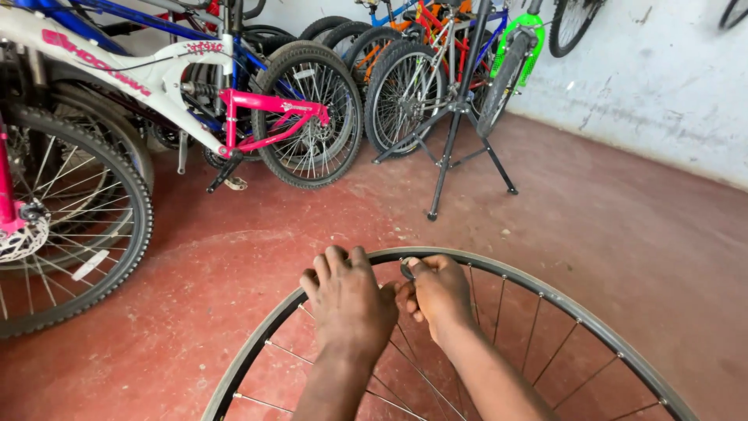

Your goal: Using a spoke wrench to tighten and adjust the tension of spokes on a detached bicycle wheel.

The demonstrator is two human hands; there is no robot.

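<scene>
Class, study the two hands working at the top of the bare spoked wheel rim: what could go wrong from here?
1. The left hand and right hand grip the thin dark metal wheel rim at one spot; nothing else visibly steadies it, so it may tip or roll.
2. Fingers sit among the thin steel spokes and could get pinched.
3. The small metal ring-like piece pinched at the rim might drop onto the red floor.

A bare wheel rim [545, 300] is gripped at twelve o'clock by the left hand [351, 300] and right hand [438, 292]; a small tool [407, 267] is pinched.
</scene>
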